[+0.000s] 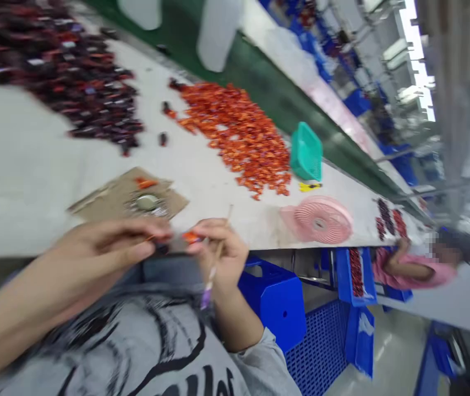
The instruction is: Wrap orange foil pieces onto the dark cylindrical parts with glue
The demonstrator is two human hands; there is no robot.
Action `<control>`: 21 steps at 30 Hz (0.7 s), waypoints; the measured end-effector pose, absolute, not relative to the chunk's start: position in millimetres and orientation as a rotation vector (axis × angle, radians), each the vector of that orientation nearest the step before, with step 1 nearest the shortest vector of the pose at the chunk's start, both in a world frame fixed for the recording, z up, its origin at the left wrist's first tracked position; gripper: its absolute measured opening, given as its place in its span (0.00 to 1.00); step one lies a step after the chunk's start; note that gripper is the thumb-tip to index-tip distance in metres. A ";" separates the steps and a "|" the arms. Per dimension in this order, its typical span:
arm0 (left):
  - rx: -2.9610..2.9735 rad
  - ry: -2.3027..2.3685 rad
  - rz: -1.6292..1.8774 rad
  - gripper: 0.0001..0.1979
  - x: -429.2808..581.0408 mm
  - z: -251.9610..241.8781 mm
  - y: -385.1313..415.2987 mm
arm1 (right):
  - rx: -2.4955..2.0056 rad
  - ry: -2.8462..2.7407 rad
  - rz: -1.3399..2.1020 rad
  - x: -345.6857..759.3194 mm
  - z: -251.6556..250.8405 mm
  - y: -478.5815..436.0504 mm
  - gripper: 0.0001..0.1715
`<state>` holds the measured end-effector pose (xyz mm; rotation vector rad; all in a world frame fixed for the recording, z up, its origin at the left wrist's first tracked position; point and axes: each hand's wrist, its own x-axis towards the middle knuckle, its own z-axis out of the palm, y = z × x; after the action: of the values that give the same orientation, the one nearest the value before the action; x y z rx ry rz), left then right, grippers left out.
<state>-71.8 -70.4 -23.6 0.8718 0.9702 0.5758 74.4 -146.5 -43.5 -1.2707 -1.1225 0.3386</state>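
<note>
Just off the edge of the desk (218, 206), our left hand (103, 245) and right hand (222, 256) clenched a blurred orange piece (191, 237) we couldn't make out, the right grip also closed on a thin stick (214, 269).

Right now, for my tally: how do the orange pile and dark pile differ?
The orange pile is bright orange, the dark pile deep red and near-black. The dark pile spreads wider than the orange pile. Both are loose small pieces on the white table.

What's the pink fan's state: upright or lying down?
Lying down: the pink fan rests on its back on the white work surface, round grille facing up.
</note>
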 end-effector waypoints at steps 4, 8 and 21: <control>0.659 0.825 0.681 0.12 -55.5 -12.3 -67.0 | -1.176 -0.890 0.487 63.0 -39.8 -143.6 0.09; 0.681 0.655 0.758 0.11 -60.6 -23.0 -61.1 | -1.229 -1.069 0.354 56.4 -36.3 -133.0 0.08; 0.846 0.566 0.883 0.11 -72.6 -23.9 -65.8 | -1.399 -1.481 0.152 65.0 -30.7 -138.9 0.05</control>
<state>-72.6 -65.8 -23.9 0.8463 0.5662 0.8832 65.0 -138.9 -30.7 -1.3994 -1.4811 0.1516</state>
